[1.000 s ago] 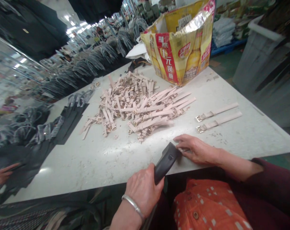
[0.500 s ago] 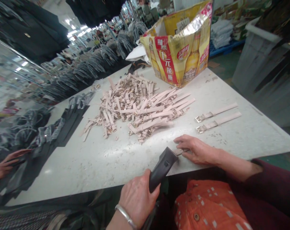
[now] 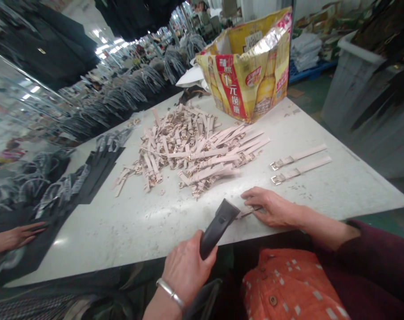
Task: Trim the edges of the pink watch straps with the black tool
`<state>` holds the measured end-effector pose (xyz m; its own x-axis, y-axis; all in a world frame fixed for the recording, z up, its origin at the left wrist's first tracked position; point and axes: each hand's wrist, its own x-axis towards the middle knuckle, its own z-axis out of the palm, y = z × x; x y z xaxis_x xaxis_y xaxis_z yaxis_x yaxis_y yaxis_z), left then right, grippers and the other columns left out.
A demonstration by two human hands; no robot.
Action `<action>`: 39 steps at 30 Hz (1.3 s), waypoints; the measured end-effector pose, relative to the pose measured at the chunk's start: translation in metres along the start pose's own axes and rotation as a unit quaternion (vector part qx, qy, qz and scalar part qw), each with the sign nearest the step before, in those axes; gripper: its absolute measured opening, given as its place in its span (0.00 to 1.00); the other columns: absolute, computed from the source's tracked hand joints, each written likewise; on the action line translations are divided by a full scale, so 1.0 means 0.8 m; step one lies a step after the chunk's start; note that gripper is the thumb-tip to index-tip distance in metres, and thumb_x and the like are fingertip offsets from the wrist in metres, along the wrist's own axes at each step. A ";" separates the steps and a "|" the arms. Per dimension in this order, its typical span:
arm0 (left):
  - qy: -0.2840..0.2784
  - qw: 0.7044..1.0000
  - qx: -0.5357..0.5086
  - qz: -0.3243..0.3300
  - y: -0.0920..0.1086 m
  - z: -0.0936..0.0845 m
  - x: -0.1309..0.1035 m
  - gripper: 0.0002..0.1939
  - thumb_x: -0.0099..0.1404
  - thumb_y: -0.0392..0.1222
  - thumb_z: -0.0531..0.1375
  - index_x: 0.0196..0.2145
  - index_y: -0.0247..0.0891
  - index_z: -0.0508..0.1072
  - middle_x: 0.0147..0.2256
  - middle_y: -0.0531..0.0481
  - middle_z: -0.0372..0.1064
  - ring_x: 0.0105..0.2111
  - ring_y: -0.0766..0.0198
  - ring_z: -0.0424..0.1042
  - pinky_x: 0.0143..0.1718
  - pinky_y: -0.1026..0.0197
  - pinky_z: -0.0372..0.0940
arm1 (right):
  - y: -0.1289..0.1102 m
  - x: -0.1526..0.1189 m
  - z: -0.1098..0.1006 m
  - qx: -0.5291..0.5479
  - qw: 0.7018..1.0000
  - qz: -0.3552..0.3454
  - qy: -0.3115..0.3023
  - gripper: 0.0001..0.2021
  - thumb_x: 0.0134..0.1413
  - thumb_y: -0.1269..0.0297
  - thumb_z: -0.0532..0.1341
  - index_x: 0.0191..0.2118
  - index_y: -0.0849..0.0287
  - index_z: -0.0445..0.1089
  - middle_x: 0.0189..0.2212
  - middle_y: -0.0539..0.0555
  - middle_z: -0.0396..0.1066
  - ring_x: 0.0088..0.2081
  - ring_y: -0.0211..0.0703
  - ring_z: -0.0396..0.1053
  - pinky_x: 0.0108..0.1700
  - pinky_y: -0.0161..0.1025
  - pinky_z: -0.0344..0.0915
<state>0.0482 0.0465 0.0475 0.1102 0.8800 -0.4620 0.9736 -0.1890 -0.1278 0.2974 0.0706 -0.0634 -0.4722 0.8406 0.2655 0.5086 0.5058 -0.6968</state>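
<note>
My left hand (image 3: 188,264), with a silver bangle at the wrist, is wrapped round the handle of a black tool shaped like a hair clipper (image 3: 218,224). The tool's wide head points up and right, close to the end of a pale pink strap (image 3: 244,214). My right hand (image 3: 272,206) holds that strap down near the table's front edge, fingers over it; most of the strap is hidden. Beyond the hand lie two pink buckle straps (image 3: 302,171), side by side with gold buckles to the left. A big heap of similar straps (image 3: 191,146) covers the table's middle.
A torn yellow beer carton (image 3: 248,84) stands at the back of the white table (image 3: 128,240). Black strap pieces (image 3: 98,173) lie along the left side, where another person's hand (image 3: 17,238) rests. A grey bin (image 3: 358,98) stands on the right; dark bags (image 3: 42,44) hang above.
My left hand has drawn the clipper-like tool slightly left and up, baring more of the strap's end. My right hand stays almost in place. The other person's hand has shifted.
</note>
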 end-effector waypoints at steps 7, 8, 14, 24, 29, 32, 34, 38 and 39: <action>-0.025 0.999 0.027 0.007 0.030 0.005 -0.004 0.16 0.62 0.51 0.50 0.41 0.40 0.68 0.32 0.45 0.74 0.36 0.55 0.74 0.36 0.59 0.63 | 0.000 0.001 0.000 0.013 1.000 -0.008 0.008 0.14 0.46 0.77 0.57 0.40 0.62 0.72 0.47 0.60 0.68 0.49 0.48 0.64 0.50 0.44 0.64; -0.025 0.999 0.023 0.009 0.035 0.004 -0.001 0.16 0.62 0.51 0.50 0.41 0.40 0.69 0.33 0.44 0.74 0.36 0.55 0.74 0.37 0.59 0.63 | -0.001 0.001 -0.001 0.017 1.000 -0.008 0.008 0.14 0.47 0.77 0.56 0.40 0.61 0.72 0.46 0.60 0.68 0.49 0.48 0.65 0.50 0.43 0.64; -0.010 1.000 -0.011 0.009 0.027 -0.003 0.012 0.15 0.61 0.51 0.51 0.38 0.40 0.69 0.32 0.46 0.74 0.35 0.57 0.75 0.33 0.62 0.62 | -0.004 0.002 -0.004 0.024 1.000 -0.006 0.011 0.14 0.46 0.77 0.56 0.39 0.61 0.73 0.45 0.59 0.69 0.48 0.47 0.65 0.49 0.42 0.64; -0.017 1.000 0.015 0.000 0.026 0.004 -0.011 0.14 0.62 0.51 0.50 0.40 0.42 0.68 0.31 0.46 0.74 0.35 0.55 0.75 0.34 0.60 0.63 | -0.001 0.003 -0.001 0.000 1.000 -0.002 -0.001 0.11 0.55 0.71 0.54 0.41 0.62 0.72 0.47 0.61 0.68 0.49 0.48 0.65 0.50 0.45 0.63; -0.015 1.000 -0.014 -0.009 0.046 0.006 0.000 0.15 0.62 0.50 0.51 0.41 0.40 0.69 0.34 0.44 0.74 0.38 0.56 0.74 0.39 0.60 0.63 | 0.003 0.005 0.001 0.011 1.000 -0.010 0.013 0.12 0.55 0.75 0.53 0.38 0.60 0.73 0.45 0.59 0.69 0.47 0.46 0.65 0.50 0.45 0.63; 0.010 0.998 -0.057 0.004 0.029 0.010 0.007 0.15 0.61 0.52 0.52 0.39 0.39 0.69 0.31 0.45 0.74 0.35 0.57 0.74 0.35 0.62 0.62 | 0.005 0.005 0.003 0.005 1.000 -0.013 0.014 0.12 0.54 0.75 0.53 0.39 0.60 0.73 0.44 0.59 0.69 0.47 0.46 0.65 0.49 0.44 0.64; 0.025 0.995 -0.099 0.001 0.012 0.013 0.008 0.14 0.61 0.51 0.52 0.37 0.39 0.69 0.30 0.47 0.73 0.32 0.60 0.74 0.32 0.64 0.62 | 0.006 0.005 0.003 -0.005 1.000 -0.012 0.014 0.11 0.54 0.74 0.55 0.39 0.60 0.73 0.45 0.59 0.69 0.47 0.47 0.65 0.49 0.44 0.64; 0.052 0.988 -0.147 -0.010 -0.015 0.018 -0.002 0.13 0.61 0.50 0.52 0.36 0.39 0.70 0.27 0.50 0.71 0.30 0.64 0.72 0.31 0.65 0.61 | 0.000 0.005 0.004 -0.015 1.000 0.009 0.016 0.07 0.52 0.70 0.58 0.36 0.60 0.73 0.45 0.59 0.68 0.45 0.47 0.66 0.46 0.42 0.65; 0.053 0.987 -0.150 -0.011 -0.018 0.018 -0.005 0.13 0.61 0.50 0.53 0.35 0.39 0.70 0.27 0.51 0.71 0.29 0.64 0.71 0.31 0.65 0.60 | -0.003 0.005 0.005 -0.017 1.000 0.011 0.016 0.06 0.52 0.69 0.59 0.34 0.60 0.73 0.44 0.59 0.69 0.44 0.46 0.66 0.45 0.41 0.65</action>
<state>0.0307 0.0395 0.0386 0.0938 0.9262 -0.3652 0.9896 -0.0467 0.1359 0.2917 0.0721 -0.0635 -0.4375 0.8567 0.2731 0.5425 0.4937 -0.6797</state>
